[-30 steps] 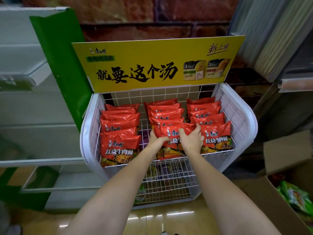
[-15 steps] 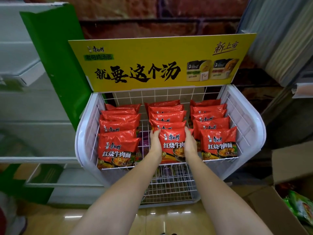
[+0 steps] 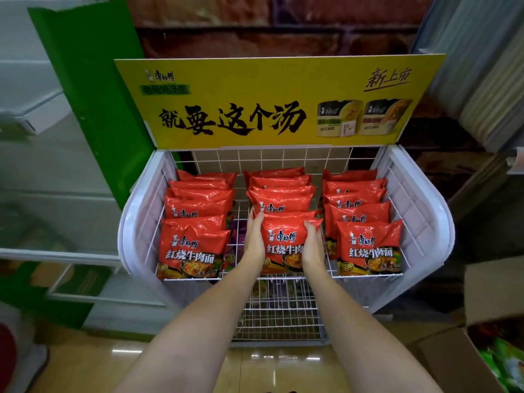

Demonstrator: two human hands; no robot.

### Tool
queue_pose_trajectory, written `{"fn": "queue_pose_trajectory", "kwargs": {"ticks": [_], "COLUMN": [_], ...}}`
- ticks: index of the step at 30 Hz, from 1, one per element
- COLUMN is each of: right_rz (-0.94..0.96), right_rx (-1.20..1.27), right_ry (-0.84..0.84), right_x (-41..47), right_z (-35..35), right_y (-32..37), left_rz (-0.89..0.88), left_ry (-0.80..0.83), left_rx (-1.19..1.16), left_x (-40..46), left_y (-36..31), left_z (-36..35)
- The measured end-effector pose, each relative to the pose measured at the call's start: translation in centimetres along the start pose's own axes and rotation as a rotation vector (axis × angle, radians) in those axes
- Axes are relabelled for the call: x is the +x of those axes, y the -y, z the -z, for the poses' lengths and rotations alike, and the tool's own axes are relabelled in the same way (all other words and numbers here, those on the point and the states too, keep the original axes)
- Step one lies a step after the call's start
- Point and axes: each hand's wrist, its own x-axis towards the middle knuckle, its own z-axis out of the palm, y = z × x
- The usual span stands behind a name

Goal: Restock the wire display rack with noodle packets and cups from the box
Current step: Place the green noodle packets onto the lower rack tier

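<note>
Hands meet at the front of the middle row: the left hand (image 3: pixel 254 240) lies flat against the left edge of the front packet (image 3: pixel 283 245), its fingers (image 3: pixel 253 219) straight and close together, reaching up past the packet's top corner. The right hand (image 3: pixel 312 246) cups the packet's right edge, fingers curled round the corner. The packet stands upright, tilted slightly back, at the front of the top shelf of the wire rack (image 3: pixel 425 222), pressed between both palms.

Behind it more red packets overlap in a row. The left row (image 3: pixel 195 222) and the right row (image 3: pixel 360 217) stand the same way, each with its front packet against the low front wire. The three rows are apart, with bare wire mesh between them.

A yellow sign (image 3: pixel 255 103) rises from the back of the rack. Below the top shelf a lower wire tier (image 3: pixel 280 313) shows. At the lower right an open cardboard box (image 3: pixel 453 361) stands on the floor with green packets (image 3: pixel 502 361) inside.
</note>
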Motion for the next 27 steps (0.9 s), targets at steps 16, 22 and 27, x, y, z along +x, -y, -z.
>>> {"fn": "queue_pose_trajectory", "kwargs": {"ticks": [16, 22, 27], "right_rz": [0.038, -0.034, 0.056], "right_rx": [-0.154, -0.173, -0.198], "right_ry": [-0.086, -0.045, -0.023], "right_x": [-0.5, -0.6, -0.6], "right_z": [2.5, 1.8, 1.7], "right_y": [2.9, 3.1, 2.6], "left_rz": [0.03, 0.056, -0.055], "left_ry": [0.014, 0.024, -0.061], "left_rx": [0.351, 0.237, 0.242], "left_x": [-1.6, -1.1, -1.7], "left_y": [-2.5, -2.5, -1.9], "left_z": [0.1, -0.8, -1.6]}}
